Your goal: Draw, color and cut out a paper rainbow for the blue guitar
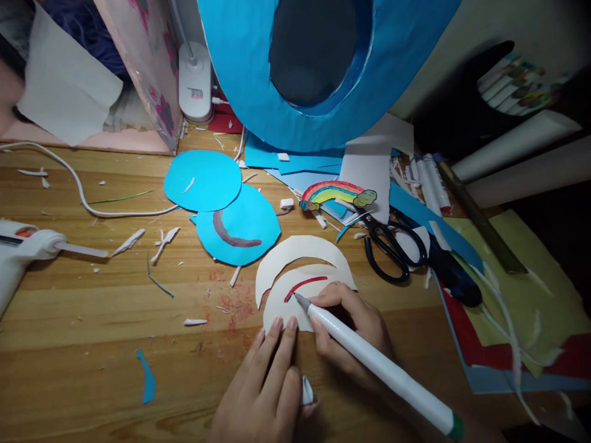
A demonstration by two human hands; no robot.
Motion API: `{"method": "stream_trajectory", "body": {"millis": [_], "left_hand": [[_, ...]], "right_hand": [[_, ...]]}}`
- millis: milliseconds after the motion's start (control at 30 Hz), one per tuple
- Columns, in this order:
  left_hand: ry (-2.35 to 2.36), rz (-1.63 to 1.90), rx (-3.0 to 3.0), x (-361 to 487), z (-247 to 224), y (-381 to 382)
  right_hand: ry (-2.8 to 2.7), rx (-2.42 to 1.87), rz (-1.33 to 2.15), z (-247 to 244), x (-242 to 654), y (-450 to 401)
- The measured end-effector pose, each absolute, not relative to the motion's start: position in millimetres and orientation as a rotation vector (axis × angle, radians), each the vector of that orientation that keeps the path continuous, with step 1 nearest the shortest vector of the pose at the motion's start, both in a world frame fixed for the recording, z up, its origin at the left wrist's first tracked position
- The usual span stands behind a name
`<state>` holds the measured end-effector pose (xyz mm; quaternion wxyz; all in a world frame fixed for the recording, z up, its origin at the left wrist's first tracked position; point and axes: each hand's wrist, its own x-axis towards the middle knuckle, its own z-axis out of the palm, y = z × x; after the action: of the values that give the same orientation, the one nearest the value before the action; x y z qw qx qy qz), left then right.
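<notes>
A rounded white paper piece (277, 301) lies on the wooden desk, with a short curved red stroke (305, 284) on it. My right hand (353, 326) is closed round a white marker (378, 363) with a green end; its grey tip touches or nearly touches the stroke's lower left end. Stretched fingers of my left hand (265, 387) press on the paper's lower edge. A small white object (307, 391) shows beside the left thumb; I cannot tell whether it is held. A white paper crescent (300, 246) lies just behind the piece.
Behind lie a blue paper oval (203, 178) and a blue disc (240, 227) with a brown arc. A paper rainbow (335, 189) and black scissors (392, 240) are at right. A glue gun (28, 246) lies left. A large blue ring (240, 80) stands at the back.
</notes>
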<state>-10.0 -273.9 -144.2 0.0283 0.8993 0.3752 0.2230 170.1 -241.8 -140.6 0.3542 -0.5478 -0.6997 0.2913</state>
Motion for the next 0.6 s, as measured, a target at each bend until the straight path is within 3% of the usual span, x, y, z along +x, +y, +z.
{"method": "stream_trajectory", "body": {"millis": [600], "left_hand": [[1.153, 0.708, 2.803, -9.6, -143.8, -272.3]], "right_hand": [[-1.822, -1.419, 0.688, -142.8, 171.6, -242.7]]}}
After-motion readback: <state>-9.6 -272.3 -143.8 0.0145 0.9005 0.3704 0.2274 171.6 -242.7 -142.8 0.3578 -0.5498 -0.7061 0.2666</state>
